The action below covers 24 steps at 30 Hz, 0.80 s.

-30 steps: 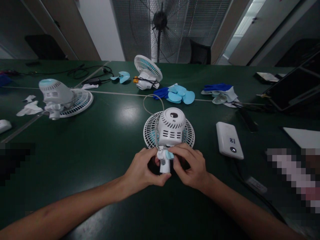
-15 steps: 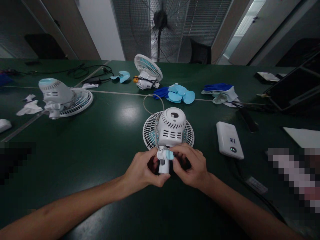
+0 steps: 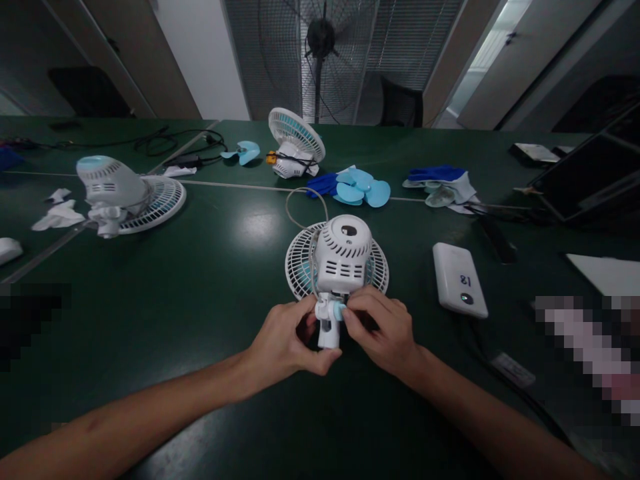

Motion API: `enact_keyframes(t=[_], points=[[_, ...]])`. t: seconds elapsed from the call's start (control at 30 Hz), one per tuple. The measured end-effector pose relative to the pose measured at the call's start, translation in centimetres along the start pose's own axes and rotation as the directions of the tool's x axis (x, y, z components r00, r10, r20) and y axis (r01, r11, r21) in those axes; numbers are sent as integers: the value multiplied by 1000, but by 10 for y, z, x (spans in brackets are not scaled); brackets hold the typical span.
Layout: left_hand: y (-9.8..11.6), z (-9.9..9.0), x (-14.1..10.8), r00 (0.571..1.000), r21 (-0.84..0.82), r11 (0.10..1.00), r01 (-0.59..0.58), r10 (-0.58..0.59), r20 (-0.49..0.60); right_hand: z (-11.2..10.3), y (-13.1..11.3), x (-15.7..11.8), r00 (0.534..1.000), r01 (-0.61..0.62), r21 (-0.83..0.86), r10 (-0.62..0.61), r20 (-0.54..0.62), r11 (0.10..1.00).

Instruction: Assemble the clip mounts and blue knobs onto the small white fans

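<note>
A small white fan [image 3: 345,257] lies grille-down on the dark green table in front of me, its motor housing facing up. My left hand [image 3: 299,337] is closed around the fan's white neck bracket [image 3: 329,333], thumb at its lower end. On the bracket's right side is a light blue knob [image 3: 339,311]. My right hand [image 3: 381,327] pinches this knob between thumb and index finger, partly covering it. A thin pale cord [image 3: 289,207] loops from the housing onto the table behind.
Another white fan [image 3: 117,193] lies at left, a third [image 3: 295,147] at the back. Blue fan blades [image 3: 361,188] rest on blue gloves; a loose blade [image 3: 243,153] is farther left. More gloves [image 3: 443,187] and a white power bank [image 3: 459,280] are at right.
My right thumb and fingers have shifted slightly around the blue knob, which appears turned. My left hand and the fan stay nearly in place.
</note>
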<state>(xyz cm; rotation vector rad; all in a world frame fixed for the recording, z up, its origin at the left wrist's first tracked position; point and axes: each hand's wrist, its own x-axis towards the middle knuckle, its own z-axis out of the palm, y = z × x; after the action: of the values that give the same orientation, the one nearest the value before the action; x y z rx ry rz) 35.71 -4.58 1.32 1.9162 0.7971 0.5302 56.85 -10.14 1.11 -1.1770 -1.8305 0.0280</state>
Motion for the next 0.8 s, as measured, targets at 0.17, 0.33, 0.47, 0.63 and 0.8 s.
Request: enact_keyframes(t=[0.17,0.33,0.47,0.63,0.8], points=[[2,0,0,1000,14,1000,4,-4,9,-1,-1,-1,1000,-5,13,5,14,1000],[1,-1,0,1000,-12,1000,-7,7,1,-4,-2,-2,1000,8,71,-7,-1,997],[0,0,0,1000,-10,1000,-23,22,-17,-5,-2,-2,998,56,11,-56,4,998],[0,0,0,999,-23,999,-37,36,-21,-5,-1,-2,997,69,6,-69,15,998],[1,0,0,999,-27,999,-45,45,-16,-5,-2,0,999,43,10,-44,10,999]])
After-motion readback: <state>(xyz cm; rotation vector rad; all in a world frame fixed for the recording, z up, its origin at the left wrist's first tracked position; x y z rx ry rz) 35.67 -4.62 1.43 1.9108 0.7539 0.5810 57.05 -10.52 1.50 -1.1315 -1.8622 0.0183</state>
